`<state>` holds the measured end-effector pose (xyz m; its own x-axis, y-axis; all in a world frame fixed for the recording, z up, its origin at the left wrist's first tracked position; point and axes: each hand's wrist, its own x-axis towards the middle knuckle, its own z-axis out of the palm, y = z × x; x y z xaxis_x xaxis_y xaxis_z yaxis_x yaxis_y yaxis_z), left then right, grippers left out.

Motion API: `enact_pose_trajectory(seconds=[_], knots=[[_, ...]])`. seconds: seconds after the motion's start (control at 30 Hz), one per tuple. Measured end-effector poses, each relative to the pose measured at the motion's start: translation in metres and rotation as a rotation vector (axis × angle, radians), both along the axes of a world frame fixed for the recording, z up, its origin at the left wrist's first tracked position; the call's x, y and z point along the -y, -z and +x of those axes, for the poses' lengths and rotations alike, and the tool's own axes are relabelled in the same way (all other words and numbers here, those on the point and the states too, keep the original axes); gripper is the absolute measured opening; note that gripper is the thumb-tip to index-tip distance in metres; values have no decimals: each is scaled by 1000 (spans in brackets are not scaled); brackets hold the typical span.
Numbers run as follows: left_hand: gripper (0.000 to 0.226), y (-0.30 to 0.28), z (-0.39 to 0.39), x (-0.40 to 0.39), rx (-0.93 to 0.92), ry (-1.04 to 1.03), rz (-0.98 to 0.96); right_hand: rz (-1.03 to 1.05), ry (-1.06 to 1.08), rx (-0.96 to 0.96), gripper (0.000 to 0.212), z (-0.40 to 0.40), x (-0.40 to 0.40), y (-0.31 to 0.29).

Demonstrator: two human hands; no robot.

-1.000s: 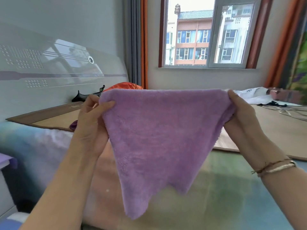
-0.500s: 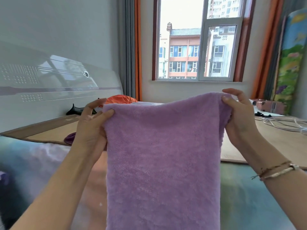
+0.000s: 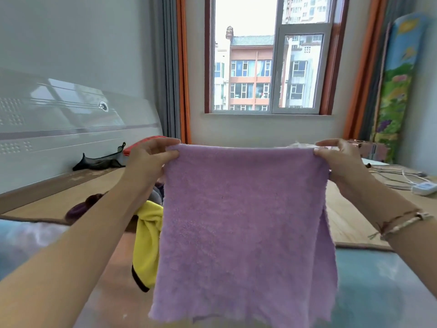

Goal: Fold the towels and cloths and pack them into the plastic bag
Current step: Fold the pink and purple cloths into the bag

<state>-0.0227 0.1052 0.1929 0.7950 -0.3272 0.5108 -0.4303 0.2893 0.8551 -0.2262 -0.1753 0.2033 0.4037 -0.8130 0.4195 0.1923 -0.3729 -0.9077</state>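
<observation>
A fluffy purple towel [image 3: 243,228] hangs in front of me, spread flat and held up in the air above the bed. My left hand [image 3: 149,159] pinches its top left corner and my right hand [image 3: 340,159] pinches its top right corner. Behind the towel's left edge a yellow cloth [image 3: 147,242] with a dark border lies on the bed. A dark purple cloth [image 3: 80,208] lies further left, partly hidden by my left forearm. A bit of white plastic [image 3: 299,145] shows above the towel's top edge; I cannot tell what it is.
A bamboo mat [image 3: 47,204] covers the far part of the bed in front of a glossy white headboard [image 3: 59,129]. An orange item [image 3: 139,145] and a black mesh pouch [image 3: 99,160] lie near the headboard. White cables and a power strip [image 3: 424,188] lie at the right.
The towel went from hanging by a diagonal to hanging square and wide. My hands have moved further apart along its top edge. The camera has tilted so the yellow cloth shows.
</observation>
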Motion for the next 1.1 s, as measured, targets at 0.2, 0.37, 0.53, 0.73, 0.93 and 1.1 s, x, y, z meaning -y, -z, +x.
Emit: enact_pose_trajectory(seconds=[0.2, 0.37, 0.53, 0.73, 0.93, 1.1], knots=[[21, 4, 30, 53, -60, 41, 128, 225, -2, -109, 20, 20, 56, 4], [10, 8, 41, 84, -268, 102, 92, 268, -100, -186, 39, 27, 75, 14], [27, 13, 53, 97, -415, 81, 177, 243, -175, -304, 40, 30, 81, 25], [38, 4, 48, 82, -439, 141, 104, 269, -174, -140, 39, 25, 75, 10], [42, -17, 20, 53, -243, 127, 93, 116, -134, -115, 44, 7, 54, -10], [37, -47, -3, 26, -26, 96, 167, -48, -86, -90, 43, -22, 31, -42]])
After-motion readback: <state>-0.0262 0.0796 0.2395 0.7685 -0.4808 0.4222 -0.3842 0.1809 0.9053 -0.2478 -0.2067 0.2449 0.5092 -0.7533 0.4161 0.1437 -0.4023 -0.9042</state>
